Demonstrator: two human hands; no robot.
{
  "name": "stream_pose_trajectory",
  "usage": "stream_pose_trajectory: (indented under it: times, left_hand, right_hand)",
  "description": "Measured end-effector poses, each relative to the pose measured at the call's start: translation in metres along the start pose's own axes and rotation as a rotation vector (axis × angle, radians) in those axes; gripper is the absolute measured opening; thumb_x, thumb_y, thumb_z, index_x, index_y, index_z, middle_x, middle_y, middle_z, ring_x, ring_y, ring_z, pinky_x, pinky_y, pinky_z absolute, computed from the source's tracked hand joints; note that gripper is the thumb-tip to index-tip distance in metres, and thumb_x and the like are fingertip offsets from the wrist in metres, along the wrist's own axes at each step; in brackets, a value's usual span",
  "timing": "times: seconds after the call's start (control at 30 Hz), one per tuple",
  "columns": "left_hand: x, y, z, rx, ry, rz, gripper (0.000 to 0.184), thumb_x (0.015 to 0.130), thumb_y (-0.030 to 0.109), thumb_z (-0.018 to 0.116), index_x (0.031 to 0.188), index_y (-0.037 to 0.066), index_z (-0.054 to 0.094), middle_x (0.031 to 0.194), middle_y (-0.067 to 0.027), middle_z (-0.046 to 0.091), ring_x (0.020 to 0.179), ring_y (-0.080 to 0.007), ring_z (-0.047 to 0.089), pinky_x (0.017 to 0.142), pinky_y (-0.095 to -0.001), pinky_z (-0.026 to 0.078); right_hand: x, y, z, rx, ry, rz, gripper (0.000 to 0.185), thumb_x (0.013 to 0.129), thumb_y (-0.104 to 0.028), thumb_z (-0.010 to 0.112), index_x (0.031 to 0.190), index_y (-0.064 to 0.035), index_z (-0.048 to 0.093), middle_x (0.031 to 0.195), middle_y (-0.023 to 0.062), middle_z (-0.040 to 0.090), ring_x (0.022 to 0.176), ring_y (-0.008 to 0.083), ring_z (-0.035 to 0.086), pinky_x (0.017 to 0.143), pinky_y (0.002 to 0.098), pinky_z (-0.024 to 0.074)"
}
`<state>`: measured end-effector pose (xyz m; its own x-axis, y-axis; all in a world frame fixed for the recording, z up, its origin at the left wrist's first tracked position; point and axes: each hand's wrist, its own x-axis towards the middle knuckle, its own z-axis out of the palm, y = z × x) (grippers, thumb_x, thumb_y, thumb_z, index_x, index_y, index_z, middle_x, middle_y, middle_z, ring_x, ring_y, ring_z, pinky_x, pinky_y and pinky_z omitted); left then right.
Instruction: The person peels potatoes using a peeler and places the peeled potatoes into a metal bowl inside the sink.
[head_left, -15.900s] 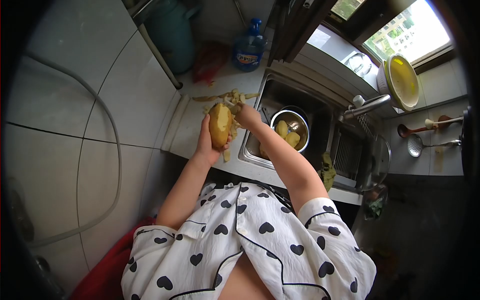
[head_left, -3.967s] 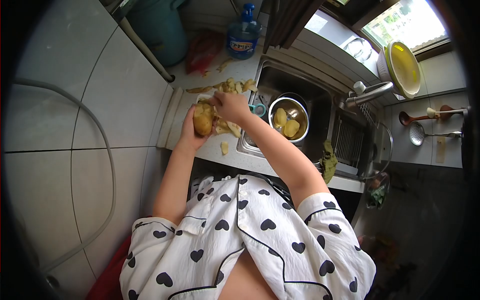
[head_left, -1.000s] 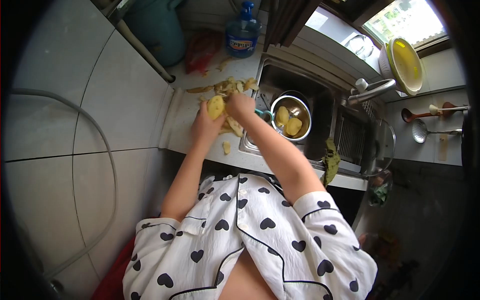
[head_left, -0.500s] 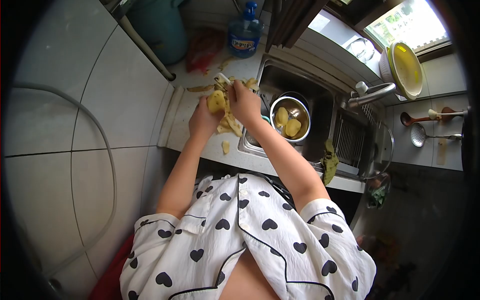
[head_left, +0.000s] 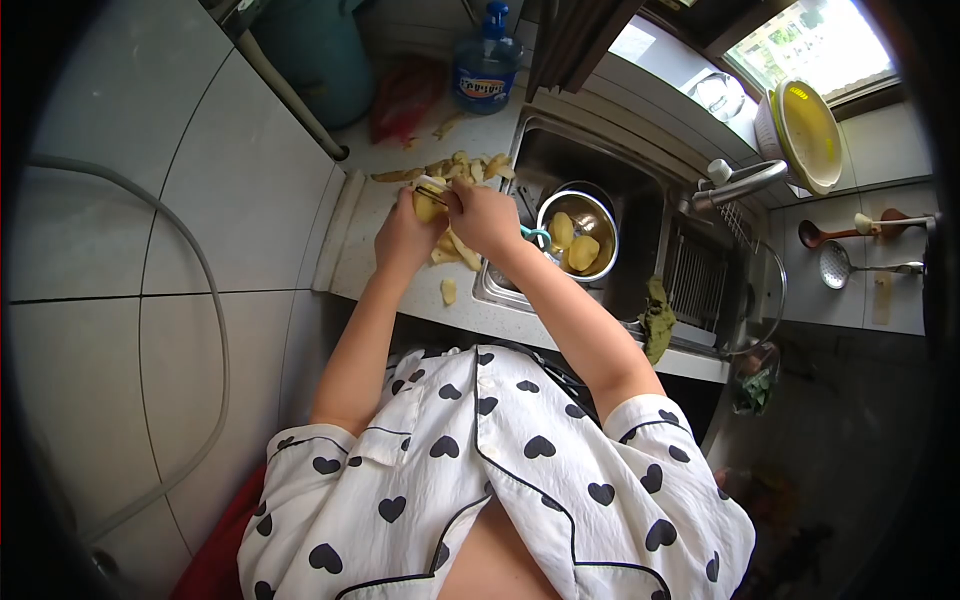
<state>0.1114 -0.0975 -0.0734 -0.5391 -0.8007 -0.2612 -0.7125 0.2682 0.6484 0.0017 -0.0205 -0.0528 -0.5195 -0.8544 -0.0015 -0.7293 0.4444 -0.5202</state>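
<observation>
the potato (head_left: 430, 206) is up over the counter (head_left: 355, 250), near the heap of peels (head_left: 462, 167). the side i can see is yellow, so i think a good part of its skin is off. some skin may be left, but the hands hide too much to tell.

the left hand (head_left: 402, 241) is curled snug round the potato. the right hand (head_left: 484, 216) is closed on the peeler (head_left: 431, 192), with its fingers bent in tight. the peeler's metal end is right at the potato, and its handle is mostly hidden.

more peels lie under and beside the hands, and one loose bit (head_left: 448, 291) sits near the front edge. in the sink (head_left: 562, 152) is a metal bowl (head_left: 606, 224) with two bare yellow potatoes (head_left: 583, 253) in it. those two look done to me. i can't tell if there are more to do.

farther out, a blue bottle (head_left: 486, 78) stands by a red bag (head_left: 402, 108), and a green cloth (head_left: 657, 322) hangs at the sink's front edge.
</observation>
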Motion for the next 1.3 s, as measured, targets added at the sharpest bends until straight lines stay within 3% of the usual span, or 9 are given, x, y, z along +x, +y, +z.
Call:
stream_pose_trajectory:
  times: [0.27,0.4,0.43,0.47,0.63,0.73,0.9,1.0,1.3]
  left_hand:
    - [-0.002,-0.009,0.011,0.02,-0.018,-0.029,0.055,0.075,0.039,0.063,0.118,0.012,0.044,0.101,-0.0187,0.063,0.095,-0.0366,0.06,0.078,-0.0436,0.048]
    - [-0.011,-0.006,0.001,-0.021,0.082,0.087,0.056,0.075,0.037,0.065,0.12,0.011,0.044,0.103,-0.0173,0.063,0.096,-0.0366,0.06,0.079,-0.043,0.047]
    - [-0.013,0.0,-0.006,-0.066,0.105,0.115,0.057,0.075,0.036,0.066,0.12,0.01,0.045,0.105,-0.0169,0.062,0.098,-0.0363,0.059,0.08,-0.0426,0.047]
    - [-0.012,0.004,-0.009,-0.119,0.133,0.142,0.057,0.075,0.036,0.067,0.121,0.01,0.045,0.107,-0.0165,0.062,0.1,-0.036,0.058,0.081,-0.0422,0.046]
    - [0.009,-0.009,-0.004,-0.106,-0.025,0.015,0.068,0.071,0.036,0.067,0.126,0.007,0.04,0.111,-0.0209,0.06,0.106,-0.0358,0.056,0.086,-0.041,0.046]
    - [0.013,-0.015,0.006,-0.221,-0.091,-0.028,0.07,0.069,0.032,0.067,0.126,0.003,0.039,0.111,-0.0222,0.06,0.107,-0.0355,0.056,0.089,-0.0387,0.045]
    - [0.031,-0.031,0.015,-0.383,-0.182,0.066,0.062,0.068,0.026,0.066,0.119,-0.003,0.046,0.11,-0.022,0.06,0.106,-0.0329,0.058,0.09,-0.0358,0.044]
    - [0.038,-0.042,0.025,-0.48,-0.195,0.04,0.041,0.075,0.012,0.064,0.112,0.001,0.052,0.104,-0.0084,0.061,0.095,-0.0164,0.058,0.083,-0.0277,0.045]
    - [0.027,-0.026,0.007,-0.435,-0.332,0.013,0.049,0.074,0.018,0.063,0.118,-0.001,0.05,0.106,-0.0099,0.06,0.097,-0.0187,0.057,0.085,-0.0292,0.045]
  right_hand:
    - [0.018,0.009,0.02,-0.083,-0.008,0.077,0.023,0.086,-0.029,0.049,0.09,-0.0097,0.06,0.076,0.016,0.065,0.074,0.0359,0.063,0.066,0.0473,0.047]
    - [0.026,0.034,0.036,-0.118,-0.117,0.226,0.022,0.081,-0.025,0.051,0.091,-0.0103,0.063,0.085,0.0157,0.066,0.081,0.0333,0.064,0.07,0.044,0.0483]
    - [0.026,0.038,0.035,0.015,-0.11,0.275,0.024,0.078,-0.023,0.052,0.094,-0.0107,0.064,0.089,0.0155,0.066,0.084,0.0325,0.064,0.072,0.0428,0.0482]
    - [0.024,0.037,0.038,-0.006,-0.075,0.297,0.028,0.088,-0.032,0.047,0.095,-0.0091,0.062,0.086,0.0162,0.066,0.086,0.0352,0.062,0.071,0.045,0.0479]
    - [0.011,0.009,0.013,0.153,0.103,0.17,0.027,0.089,-0.031,0.048,0.088,-0.0061,0.058,0.078,0.0187,0.063,0.079,0.0392,0.06,0.067,0.0484,0.0451]
    - [0.002,-0.002,-0.001,0.119,-0.019,0.095,0.025,0.088,-0.031,0.049,0.087,-0.0071,0.058,0.076,0.019,0.063,0.075,0.0388,0.06,0.067,0.0479,0.0457]
    - [-0.002,0.004,0.004,0.082,-0.009,0.008,0.025,0.087,-0.03,0.049,0.085,-0.0068,0.056,0.073,0.0176,0.062,0.071,0.0388,0.06,0.063,0.0483,0.0455]
    - [-0.002,0.004,0.001,0.07,-0.017,-0.017,0.024,0.087,-0.03,0.049,0.084,-0.007,0.056,0.072,0.017,0.063,0.071,0.0383,0.06,0.063,0.0479,0.0455]
    - [0.011,0.018,0.024,-0.047,0.025,-0.001,0.023,0.086,-0.029,0.05,0.084,-0.0079,0.058,0.074,0.0146,0.064,0.072,0.0368,0.062,0.062,0.0463,0.0466]
